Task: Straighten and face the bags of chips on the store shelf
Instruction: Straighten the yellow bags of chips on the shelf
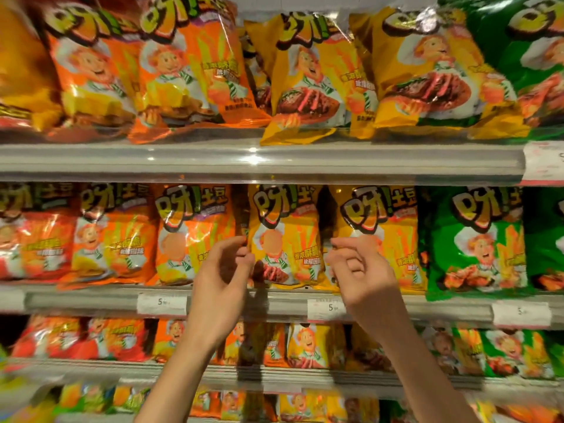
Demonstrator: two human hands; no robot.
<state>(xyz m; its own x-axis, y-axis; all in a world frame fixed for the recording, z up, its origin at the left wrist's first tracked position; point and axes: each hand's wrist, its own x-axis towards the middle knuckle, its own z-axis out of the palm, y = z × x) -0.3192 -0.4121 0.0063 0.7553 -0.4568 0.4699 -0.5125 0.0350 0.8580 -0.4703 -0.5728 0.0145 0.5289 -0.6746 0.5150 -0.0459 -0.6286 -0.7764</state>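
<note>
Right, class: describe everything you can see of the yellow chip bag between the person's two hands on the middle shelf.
The yellow chip bag is glossy, crinkled foil-like plastic, printed with large yellow characters on top, a cartoon chef and grilled meat below. It stands upright, facing forward, on the middle shelf, between an orange bag and another yellow bag. The left hand pinches its left edge; the right hand has its fingertips at its right edge.

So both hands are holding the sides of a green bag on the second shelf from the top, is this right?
Not quite: the bag is yellow, not green. The head view shows the left hand and right hand at the sides of the yellow bag on that shelf; the green bags stand further right.
</note>
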